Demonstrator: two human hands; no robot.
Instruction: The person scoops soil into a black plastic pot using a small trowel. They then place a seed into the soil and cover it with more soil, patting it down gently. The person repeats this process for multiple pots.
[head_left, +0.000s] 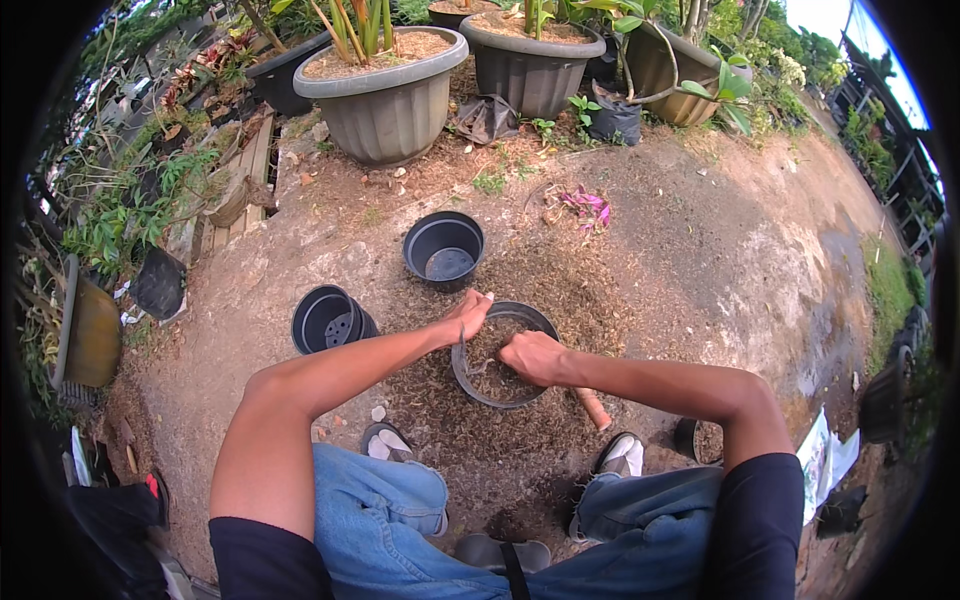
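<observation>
A round black plastic pot (542, 315) sits on the ground before me, with brown planting mix inside. Part of its left wall stands up as a bent, torn-looking strip. My left hand (471, 313) grips the pot at its upper left rim. Inside the pot, my right hand (534, 358) is curled down against the mix; its fingertips are hidden, so I cannot tell whether it holds anything. Just below my right wrist lies a wooden tool handle (593, 409), its other end out of sight. Loose brown planting mix (577, 292) spreads around the pot.
Two more black pots stand nearby, one beyond (444, 250) and one to the left (333, 319). Large planters (382, 112) with plants line the far side. Pink petals (589, 208) lie on the ground. Another person's dark-clothed leg (120, 517) shows at lower left.
</observation>
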